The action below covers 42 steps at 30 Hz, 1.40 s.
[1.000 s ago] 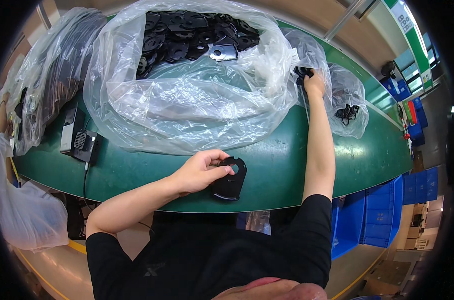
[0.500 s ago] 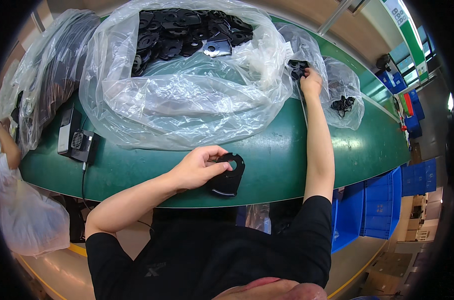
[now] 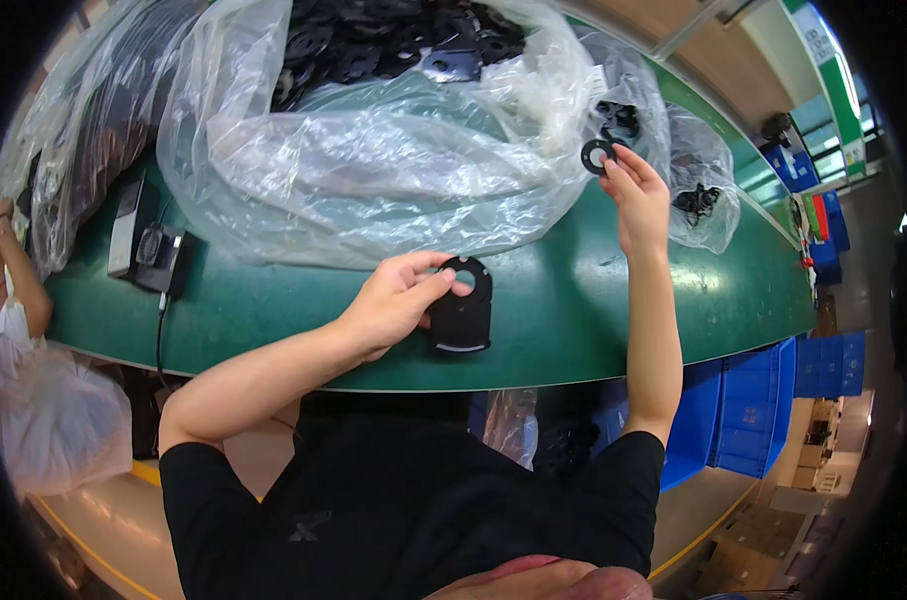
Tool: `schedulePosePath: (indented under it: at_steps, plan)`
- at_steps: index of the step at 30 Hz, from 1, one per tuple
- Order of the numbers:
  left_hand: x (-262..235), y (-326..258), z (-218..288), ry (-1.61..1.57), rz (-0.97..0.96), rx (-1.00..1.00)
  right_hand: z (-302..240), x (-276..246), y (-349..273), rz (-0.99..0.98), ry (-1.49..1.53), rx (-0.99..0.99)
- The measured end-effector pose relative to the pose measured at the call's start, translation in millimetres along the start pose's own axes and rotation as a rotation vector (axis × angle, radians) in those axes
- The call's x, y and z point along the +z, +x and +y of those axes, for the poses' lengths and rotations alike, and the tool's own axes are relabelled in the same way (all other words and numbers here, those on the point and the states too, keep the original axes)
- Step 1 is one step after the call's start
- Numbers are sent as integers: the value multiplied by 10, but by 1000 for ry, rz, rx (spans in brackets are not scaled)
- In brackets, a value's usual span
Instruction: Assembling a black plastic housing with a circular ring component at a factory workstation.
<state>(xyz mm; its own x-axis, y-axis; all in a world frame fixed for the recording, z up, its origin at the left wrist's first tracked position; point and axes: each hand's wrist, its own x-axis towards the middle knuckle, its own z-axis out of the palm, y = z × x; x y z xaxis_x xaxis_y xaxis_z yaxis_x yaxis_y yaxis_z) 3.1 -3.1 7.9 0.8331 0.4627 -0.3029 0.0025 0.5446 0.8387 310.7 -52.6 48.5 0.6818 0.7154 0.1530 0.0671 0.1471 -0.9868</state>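
Between its thumb and fingers my left hand [image 3: 398, 298] pinches a flat black plate [image 3: 463, 322] with a round hole near its top, above the near part of the green table. Up at the right, my right hand [image 3: 637, 190] grips a small black ring [image 3: 588, 165] by its edge. That ring is next to a clear bag [image 3: 641, 85] that has more small black parts [image 3: 621, 120] in it. A large open clear bag [image 3: 373, 190] in front of me holds many black plates [image 3: 363, 60] like the one in my left hand.
On the green table [image 3: 313, 310] a small black-and-white device [image 3: 153, 245] with a cable stands at the left. Another clear bag [image 3: 701, 200] of dark parts lies at the right. Blue bins [image 3: 758, 410] stand beyond the table's right edge. Another person's arm [image 3: 18, 270] shows far left.
My right hand has come out of the small bag with a black ring. The left hand has raised the black plate slightly. The view has shifted a little.
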Motion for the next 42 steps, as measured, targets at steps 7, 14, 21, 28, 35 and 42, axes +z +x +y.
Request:
schedulePosePath:
  at_steps: [7, 14, 21, 28, 35, 42]
  plan:
    - [-23, 55, -2, -121, -12, -21, -286, 594, -1271, -498, -703, -840]
    - [-48, 10, 40, -205, -79, -12, -10, 710, -1458, -568, -874, -1074]
    - [-43, -23, -2, -159, -82, -25, -73, 750, -1526, -572, -978, -995]
    - [29, -25, 28, -84, -78, 40, -40, 650, -1384, -365, -596, -679]
    - [28, -66, 62, 131, -166, 33, 1, 559, -1350, -522, -73, 293]
    - [69, -133, 26, 9, -17, 50, -134, 78, -856, -277, -241, 87]
